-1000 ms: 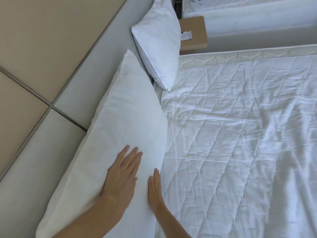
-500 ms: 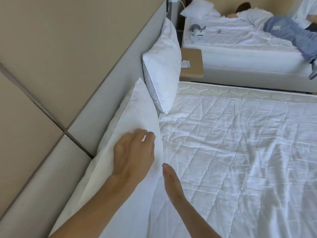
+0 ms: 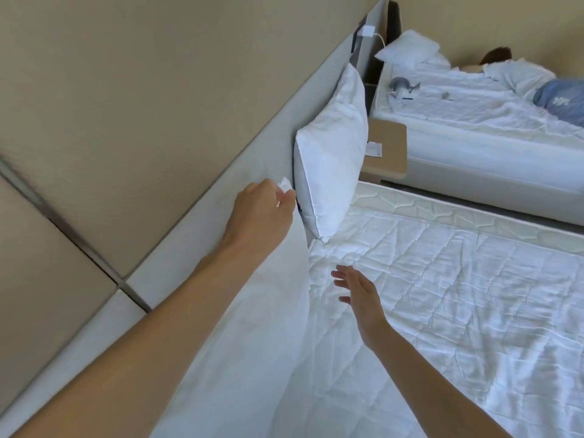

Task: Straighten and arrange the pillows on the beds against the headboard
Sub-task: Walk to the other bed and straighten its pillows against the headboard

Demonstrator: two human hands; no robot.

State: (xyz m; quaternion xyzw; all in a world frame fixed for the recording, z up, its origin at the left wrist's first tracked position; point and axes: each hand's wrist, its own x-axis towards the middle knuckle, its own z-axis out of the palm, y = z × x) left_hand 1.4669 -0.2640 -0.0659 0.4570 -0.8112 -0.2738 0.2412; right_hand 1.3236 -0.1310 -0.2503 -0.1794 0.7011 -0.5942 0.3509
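Observation:
Two white pillows stand against the grey padded headboard (image 3: 196, 235) of the near bed. The near pillow (image 3: 252, 336) leans on the headboard, largely covered by my left arm. My left hand (image 3: 262, 210) grips its far top corner, fingers curled round the fabric. The far pillow (image 3: 331, 159) stands upright just beyond that corner, touching or nearly touching it. My right hand (image 3: 360, 295) hovers above the quilted mattress cover (image 3: 458, 295), fingers spread and holding nothing, just right of the near pillow's lower edge.
A tan bedside table (image 3: 392, 147) with a small white card stands beyond the far pillow. Past it is a second bed (image 3: 474, 128) with a pillow, small objects and a person lying on it. A beige panelled wall rises on the left.
My left hand slid up the near pillow from its middle to its far top corner and gripped it. My right hand lifted off the pillow's edge. The view tilted up toward the far bed.

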